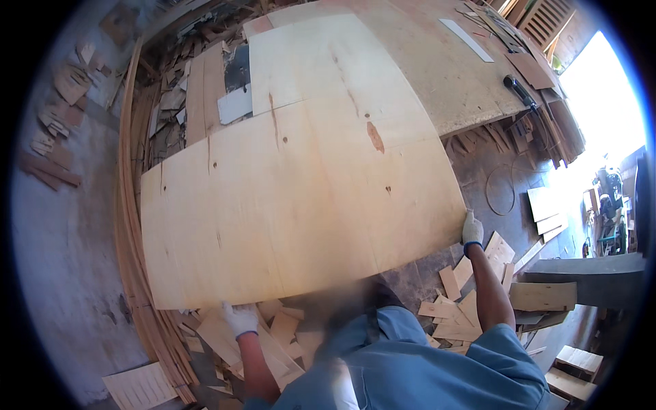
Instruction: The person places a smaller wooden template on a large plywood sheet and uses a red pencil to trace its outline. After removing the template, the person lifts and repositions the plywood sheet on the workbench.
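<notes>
A wide, pale plywood sheet (294, 205) with knots and brown streaks spans the middle of the view, between me and the worktable. At its near edge, left of my body, my left hand (240, 319) in a white knitted glove grips the rim. My right hand (472, 229), gloved the same way with a blue cuff, is closed on the near right corner. The fingers under the sheet are hidden. Beyond it a whiter panel (307, 58) lies on the worktable (437, 75); where the two meet, I cannot tell whether they overlap.
Wood offcuts (458, 318) litter the floor around me. Long thin strips (130, 205) lean along the left wall. A black-handled tool (521, 92) rests at the table's right edge, above a loop of cable (501, 191). A grey ledge (581, 277) juts in at right.
</notes>
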`<state>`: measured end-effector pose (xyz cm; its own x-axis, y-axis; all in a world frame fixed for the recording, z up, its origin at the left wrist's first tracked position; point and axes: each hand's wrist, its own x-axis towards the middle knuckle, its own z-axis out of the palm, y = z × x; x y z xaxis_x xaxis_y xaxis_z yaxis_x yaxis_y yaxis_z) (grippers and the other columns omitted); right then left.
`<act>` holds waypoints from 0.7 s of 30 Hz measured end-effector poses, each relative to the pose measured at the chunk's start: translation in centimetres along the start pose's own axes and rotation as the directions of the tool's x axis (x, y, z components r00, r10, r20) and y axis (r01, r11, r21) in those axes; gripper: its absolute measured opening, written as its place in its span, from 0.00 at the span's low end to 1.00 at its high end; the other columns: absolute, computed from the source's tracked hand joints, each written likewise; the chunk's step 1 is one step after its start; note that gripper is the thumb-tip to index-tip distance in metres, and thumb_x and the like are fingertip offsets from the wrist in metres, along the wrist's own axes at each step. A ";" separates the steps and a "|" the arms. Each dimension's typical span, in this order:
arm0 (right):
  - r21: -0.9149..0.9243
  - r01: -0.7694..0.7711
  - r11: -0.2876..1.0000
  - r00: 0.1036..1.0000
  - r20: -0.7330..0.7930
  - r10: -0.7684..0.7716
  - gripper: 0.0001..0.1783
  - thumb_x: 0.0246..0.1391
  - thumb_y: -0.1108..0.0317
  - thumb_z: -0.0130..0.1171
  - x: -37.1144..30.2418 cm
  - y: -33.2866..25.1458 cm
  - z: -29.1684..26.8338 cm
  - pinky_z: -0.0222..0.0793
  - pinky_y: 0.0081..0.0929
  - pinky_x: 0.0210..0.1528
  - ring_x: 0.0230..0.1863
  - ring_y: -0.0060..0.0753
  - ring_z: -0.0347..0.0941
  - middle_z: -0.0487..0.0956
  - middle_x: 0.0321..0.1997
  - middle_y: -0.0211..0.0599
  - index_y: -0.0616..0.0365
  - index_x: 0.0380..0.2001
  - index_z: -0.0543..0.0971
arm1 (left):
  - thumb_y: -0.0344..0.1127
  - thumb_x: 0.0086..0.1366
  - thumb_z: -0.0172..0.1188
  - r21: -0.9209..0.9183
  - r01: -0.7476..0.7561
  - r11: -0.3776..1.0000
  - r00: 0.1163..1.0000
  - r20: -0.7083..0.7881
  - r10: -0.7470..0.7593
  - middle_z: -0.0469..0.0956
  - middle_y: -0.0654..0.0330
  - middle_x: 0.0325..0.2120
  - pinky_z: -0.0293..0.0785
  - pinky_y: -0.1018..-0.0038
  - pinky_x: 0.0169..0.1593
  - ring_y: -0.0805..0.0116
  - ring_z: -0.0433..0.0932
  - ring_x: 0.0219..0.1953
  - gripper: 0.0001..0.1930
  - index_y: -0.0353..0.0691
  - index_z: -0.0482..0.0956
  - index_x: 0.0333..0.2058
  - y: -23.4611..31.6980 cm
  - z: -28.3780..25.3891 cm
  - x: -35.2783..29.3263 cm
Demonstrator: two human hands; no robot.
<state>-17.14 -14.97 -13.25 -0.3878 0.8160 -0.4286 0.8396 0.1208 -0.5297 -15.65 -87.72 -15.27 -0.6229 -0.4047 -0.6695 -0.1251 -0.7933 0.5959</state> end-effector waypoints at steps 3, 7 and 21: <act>0.091 -0.036 0.995 0.997 0.069 0.030 0.42 0.64 0.36 0.38 -0.8 -1.2 -0.9 0.71 0.45 0.37 0.35 0.54 0.78 0.80 0.34 0.59 0.70 0.39 0.81 | 0.59 0.68 0.55 -0.026 0.025 0.999 1.000 0.006 -0.025 0.75 0.66 0.52 0.66 0.58 0.61 0.66 0.71 0.55 0.26 0.48 0.73 0.54 -1.3 1.0 -1.4; 0.099 0.126 0.987 0.991 0.034 -0.130 0.41 0.63 0.37 0.42 4.3 4.1 0.0 0.71 0.40 0.19 0.18 0.44 0.77 0.79 0.22 0.48 0.72 0.33 0.81 | 0.61 0.69 0.50 -0.044 0.026 0.999 0.998 -0.054 -0.028 0.72 0.63 0.59 0.64 0.57 0.63 0.62 0.68 0.61 0.29 0.48 0.70 0.60 -2.8 2.9 -0.6; 0.230 0.121 0.966 0.973 0.167 -0.162 0.29 0.67 0.48 0.47 0.5 -8.1 -2.0 0.66 0.31 0.36 0.31 0.23 0.68 0.76 0.27 0.31 0.68 0.35 0.81 | 0.58 0.71 0.43 0.051 -0.138 0.989 0.990 -0.003 0.138 0.69 0.61 0.62 0.62 0.57 0.65 0.59 0.67 0.63 0.29 0.47 0.69 0.62 -4.4 1.4 0.3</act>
<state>-23.37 -14.42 -7.73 -0.5767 0.6797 -0.4532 0.6762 0.0858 -0.7317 -16.42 -83.72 -17.48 -0.6321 -0.5117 -0.5818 -0.0769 -0.7057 0.7043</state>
